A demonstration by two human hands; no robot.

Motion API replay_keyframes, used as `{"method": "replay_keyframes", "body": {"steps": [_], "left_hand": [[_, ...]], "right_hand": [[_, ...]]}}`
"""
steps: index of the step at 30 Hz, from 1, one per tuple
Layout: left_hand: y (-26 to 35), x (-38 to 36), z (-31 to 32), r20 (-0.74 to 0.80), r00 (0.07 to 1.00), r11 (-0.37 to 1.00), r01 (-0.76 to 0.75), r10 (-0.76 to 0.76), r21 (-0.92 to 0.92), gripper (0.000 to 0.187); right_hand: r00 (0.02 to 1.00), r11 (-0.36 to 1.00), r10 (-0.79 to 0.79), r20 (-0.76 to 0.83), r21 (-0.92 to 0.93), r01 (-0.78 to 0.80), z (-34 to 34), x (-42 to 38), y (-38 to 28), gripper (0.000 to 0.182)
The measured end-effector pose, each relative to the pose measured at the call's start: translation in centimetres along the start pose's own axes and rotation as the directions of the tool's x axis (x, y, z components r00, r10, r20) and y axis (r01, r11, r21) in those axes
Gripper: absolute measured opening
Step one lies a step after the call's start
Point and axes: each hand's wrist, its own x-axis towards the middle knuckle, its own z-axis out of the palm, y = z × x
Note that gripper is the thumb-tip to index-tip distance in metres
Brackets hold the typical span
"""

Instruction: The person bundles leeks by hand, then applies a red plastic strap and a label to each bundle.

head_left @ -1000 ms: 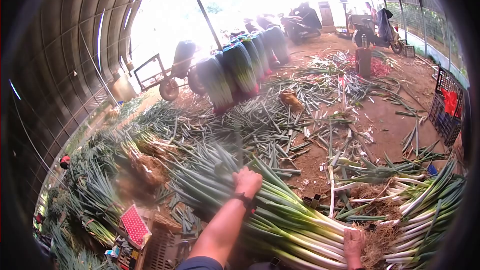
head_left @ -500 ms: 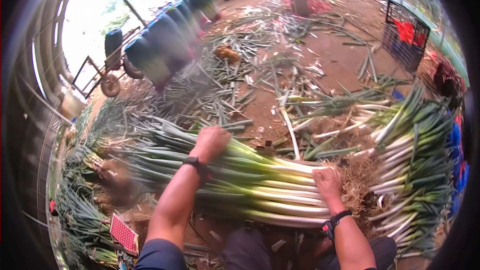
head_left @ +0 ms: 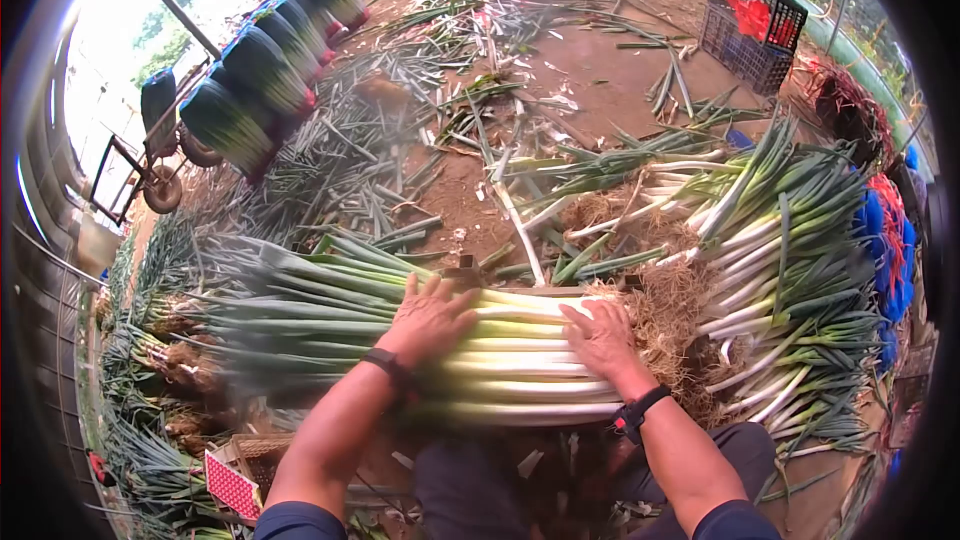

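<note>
A broad layer of long green onions (head_left: 530, 345) lies crosswise in front of me, white ends to the right and green leaves to the left. My left hand (head_left: 432, 320) rests on top where green turns to white, its fingers spread. Flat on the white stalks near the root end lies my right hand (head_left: 604, 336), fingers stretched out. Neither hand is closed around a stalk. Brown shaggy roots (head_left: 680, 325) sit just right of my right hand. The leaf tips on the left are blurred.
A pile of green onions (head_left: 800, 270) lies at the right, more at the left. Behind are a cart with tied blue-wrapped bundles (head_left: 250, 75), a black crate (head_left: 752, 25) and scattered leaf trimmings (head_left: 370, 180). A red-and-white patterned box (head_left: 232, 485) stands at lower left.
Both hands were fists on the onions and are now opened flat. The left hand has come closer to the right one over the layer. The view has shifted somewhat.
</note>
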Motion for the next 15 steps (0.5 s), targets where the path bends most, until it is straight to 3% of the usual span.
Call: {"method": "replay_keyframes", "body": {"steps": [1, 2, 4, 5, 7, 8, 9, 11, 12, 13, 15], "left_hand": [[0.0, -0.1, -0.3, 0.0, 1.0, 1.0, -0.005, 0.005, 0.001, 0.054], [0.1, -0.3, -0.5, -0.002, 0.997, 0.996, -0.079, 0.079, -0.029, 0.052], [0.3, -0.8, -1.4, 0.013, 0.982, 0.981, -0.188, 0.189, -0.052, 0.051], [0.7, -0.7, -1.6, 0.071, 0.984, 0.985, -0.158, 0.162, -0.063, 0.063], [2.3, -1.1, 0.5, -0.024, 0.995, 0.994, -0.098, 0.099, 0.041, 0.086], [2.5, -0.4, 0.7, 0.11, 0.993, 0.999, -0.034, 0.033, 0.015, 0.106], [2.0, -0.1, 0.9, 0.158, 0.987, 0.999, -0.006, 0.013, -0.044, 0.109], [1.9, -0.1, -0.8, 0.224, 0.974, 0.991, 0.0, 0.03, -0.133, 0.11], [2.4, -0.1, -0.4, 0.228, 0.973, 0.997, -0.005, 0.022, -0.075, 0.113], [2.7, -0.5, -0.3, 0.219, 0.976, 0.995, 0.007, 0.015, -0.098, 0.11], [3.7, -0.1, -1.5, 0.226, 0.974, 0.991, 0.024, 0.008, -0.134, 0.115]], "right_hand": [[0.996, 0.993, -0.091, -0.017, -0.075, 0.089, -0.4, 0.1, -0.2, 0.04], [0.994, 0.999, -0.042, 0.1, -0.006, 0.043, -1.0, 0.1, -0.2, 0.044], [0.993, 0.998, -0.059, 0.105, -0.026, 0.062, -1.2, 0.0, -0.2, 0.045], [0.99, 0.995, -0.08, 0.115, -0.044, 0.085, -1.0, -0.1, 0.0, 0.046], [0.99, 0.998, -0.049, 0.134, -0.043, 0.056, -0.5, -0.6, -0.5, 0.047], [0.988, 0.99, -0.108, 0.11, -0.079, 0.117, 0.1, -0.4, -0.3, 0.046], [0.984, 0.975, -0.159, 0.079, -0.143, 0.169, -0.1, -0.2, 0.3, 0.045], [0.984, 0.984, -0.148, 0.096, -0.083, 0.156, 0.0, -0.5, 0.5, 0.046], [0.986, 0.972, -0.159, 0.039, -0.166, 0.164, 0.9, -0.8, 0.6, 0.044], [0.988, 0.982, -0.15, 0.039, -0.107, 0.153, 0.1, -1.1, -0.1, 0.049], [0.968, 0.993, -0.014, 0.25, -0.112, 0.043, -0.7, -0.2, -0.9, 0.059]]}}
